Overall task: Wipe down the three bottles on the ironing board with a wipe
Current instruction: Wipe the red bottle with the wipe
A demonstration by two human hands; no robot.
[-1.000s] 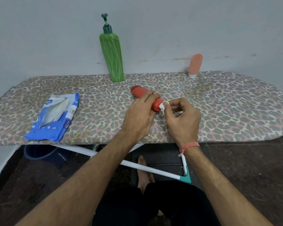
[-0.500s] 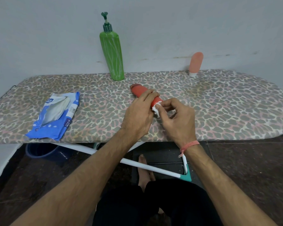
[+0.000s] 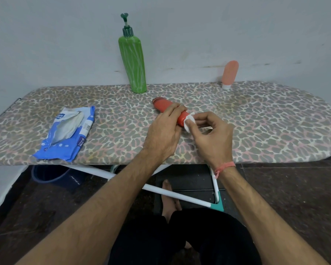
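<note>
A red bottle (image 3: pixel 163 106) lies on its side in the middle of the ironing board (image 3: pixel 266 127). My left hand (image 3: pixel 163 132) grips its near half, fingers curled over it. My right hand (image 3: pixel 213 138) pinches a small white wipe (image 3: pixel 189 122) against the bottle's near end. A tall green pump bottle (image 3: pixel 133 62) stands upright at the back by the wall. A small pink tube (image 3: pixel 230 73) stands cap-down at the back right.
A blue pack of wipes (image 3: pixel 67 134) lies open on the board's left part, near the front edge. The wall runs right behind the board. Under the board are white legs (image 3: pixel 161 190), a dark blue bucket (image 3: pixel 50 175) and my bare foot.
The wipe in my right hand has shifted slightly over the bottle's near end. My left hand has kept its grip on the red bottle, which lies in the same place.
</note>
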